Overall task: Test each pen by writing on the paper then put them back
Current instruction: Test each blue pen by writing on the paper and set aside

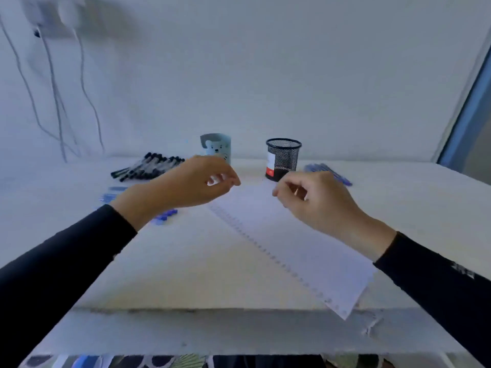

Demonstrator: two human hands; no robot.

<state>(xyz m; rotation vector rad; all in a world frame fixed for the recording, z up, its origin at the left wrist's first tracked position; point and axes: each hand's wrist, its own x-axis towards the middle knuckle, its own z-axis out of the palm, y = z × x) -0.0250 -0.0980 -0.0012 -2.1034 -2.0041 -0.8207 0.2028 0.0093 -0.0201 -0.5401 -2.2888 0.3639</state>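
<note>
My left hand [196, 181] hovers above the table with its fingers loosely curled toward the thumb, and I see nothing in it. My right hand [318, 197] hangs the same way over the far end of the paper [279, 240], also with nothing visible in it. The paper is a white sheet with a perforated left edge, lying at an angle in the middle of the table. A pile of black pens [148, 166] lies at the back left. Blue pens [329, 172] lie at the back right, behind my right hand. More blue pens [164, 216] show beneath my left wrist.
A light blue cup with a bear picture [216, 148] stands at the back centre, partly behind my left hand. A black mesh pen cup [283, 158] stands to its right. The white table [186, 261] ends at a wall, where cables [55, 102] hang at the left.
</note>
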